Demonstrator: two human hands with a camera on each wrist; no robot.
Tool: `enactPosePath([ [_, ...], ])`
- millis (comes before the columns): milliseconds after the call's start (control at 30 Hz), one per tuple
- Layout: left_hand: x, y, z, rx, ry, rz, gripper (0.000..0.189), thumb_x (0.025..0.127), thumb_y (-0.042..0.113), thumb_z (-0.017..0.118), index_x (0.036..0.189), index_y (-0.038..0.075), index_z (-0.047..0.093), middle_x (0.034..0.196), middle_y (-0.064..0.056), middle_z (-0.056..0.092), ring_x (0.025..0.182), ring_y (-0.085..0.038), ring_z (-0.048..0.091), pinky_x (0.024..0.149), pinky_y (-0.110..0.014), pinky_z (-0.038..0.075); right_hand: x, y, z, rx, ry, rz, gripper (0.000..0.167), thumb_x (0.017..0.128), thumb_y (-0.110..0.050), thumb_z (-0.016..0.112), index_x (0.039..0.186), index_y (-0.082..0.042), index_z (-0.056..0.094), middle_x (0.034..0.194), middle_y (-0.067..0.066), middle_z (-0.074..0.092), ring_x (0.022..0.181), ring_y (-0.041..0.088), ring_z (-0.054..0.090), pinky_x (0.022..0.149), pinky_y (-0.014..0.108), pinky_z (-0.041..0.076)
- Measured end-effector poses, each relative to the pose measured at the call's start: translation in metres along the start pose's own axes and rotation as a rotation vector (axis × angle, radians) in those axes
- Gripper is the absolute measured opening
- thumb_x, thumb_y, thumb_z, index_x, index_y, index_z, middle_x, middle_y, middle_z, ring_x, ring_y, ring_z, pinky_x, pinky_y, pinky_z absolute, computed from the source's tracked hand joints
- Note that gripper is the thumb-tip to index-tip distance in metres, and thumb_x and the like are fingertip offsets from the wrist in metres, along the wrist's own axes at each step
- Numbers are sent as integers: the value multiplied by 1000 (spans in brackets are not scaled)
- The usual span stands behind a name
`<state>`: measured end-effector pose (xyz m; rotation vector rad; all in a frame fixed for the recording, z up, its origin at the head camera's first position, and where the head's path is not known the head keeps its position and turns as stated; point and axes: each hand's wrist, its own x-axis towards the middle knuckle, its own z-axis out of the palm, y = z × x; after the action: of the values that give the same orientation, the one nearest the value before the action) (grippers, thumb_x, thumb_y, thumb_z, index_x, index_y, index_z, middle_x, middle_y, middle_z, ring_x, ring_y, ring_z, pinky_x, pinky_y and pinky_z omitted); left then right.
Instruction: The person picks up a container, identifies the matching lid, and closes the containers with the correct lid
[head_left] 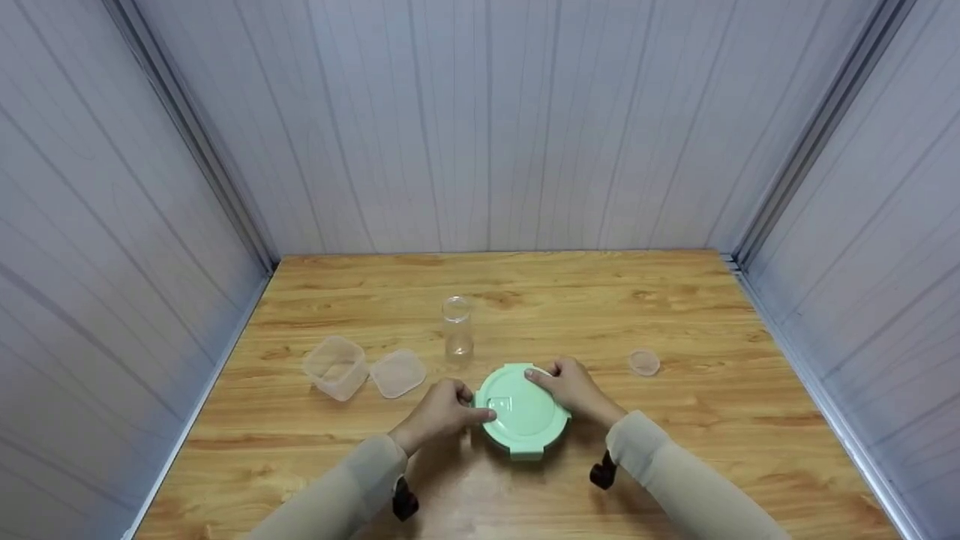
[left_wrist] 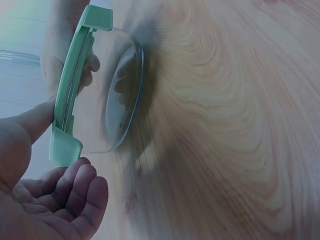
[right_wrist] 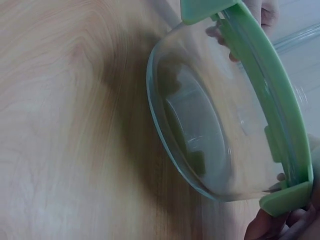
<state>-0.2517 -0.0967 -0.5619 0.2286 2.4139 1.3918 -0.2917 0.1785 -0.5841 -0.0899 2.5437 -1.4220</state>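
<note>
A round glass food container stands on the wooden table with a light green snap lid on top. Clip flaps jut from the lid's rim, one flap facing the near side. My left hand pinches the lid's left edge, thumb on top, fingers curled by a flap. At the far right edge, my right hand grips the lid with its thumb on top and its fingers down by another flap. Through the clear glass no contents show.
Left of the hands are a translucent square box, open at the top, and a flat square lid. A clear cylindrical jar stands behind the container. On the right lies a small round clear lid. Panel walls enclose the table.
</note>
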Motion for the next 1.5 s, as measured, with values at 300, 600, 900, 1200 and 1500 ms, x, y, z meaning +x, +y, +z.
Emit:
enactPosePath([
  [300, 3, 1, -1, 15, -12, -6, 36, 90, 32, 92, 96, 5, 70, 83, -1, 63, 72, -12, 57, 61, -23, 49, 0, 1, -2, -8, -5, -41, 42, 105, -41, 74, 78, -12, 61, 72, -2, 58, 66, 12, 54, 59, 23, 45],
  [600, 4, -3, 0, -18, -42, 5, 29, 91, 30, 90, 97, 5, 76, 81, 2, 69, 72, -10, 59, 62, -22, 49, 0, 2, 1, 21, -14, -19, 44, 105, -44, 73, 77, -13, 60, 69, -3, 57, 63, 11, 54, 56, 24, 44],
  [900, 7, -11, 1, -22, -28, 5, 35, 88, 34, 92, 99, 5, 75, 87, -1, 70, 78, -12, 60, 67, -24, 50, 0, 2, 2, 27, 2, -12, 41, 105, -41, 73, 81, -12, 60, 74, -1, 58, 67, 13, 56, 58, 24, 45],
  [1200, 7, -10, 2, -45, -55, 31, 43, 89, 36, 91, 106, 4, 67, 92, -4, 67, 78, -16, 63, 67, -28, 53, 0, 3, 1, -2, 20, -15, 39, 104, -42, 75, 85, -10, 62, 80, 1, 60, 73, 14, 57, 62, 25, 48],
  [1500, 11, -10, 2, -112, -46, 75, 59, 87, 23, 93, 133, 2, 62, 121, -15, 67, 101, -24, 66, 74, -38, 65, -3, -5, -12, 34, -37, 28, 33, 108, -40, 68, 94, -10, 67, 90, 1, 63, 82, 15, 58, 68, 26, 48],
])
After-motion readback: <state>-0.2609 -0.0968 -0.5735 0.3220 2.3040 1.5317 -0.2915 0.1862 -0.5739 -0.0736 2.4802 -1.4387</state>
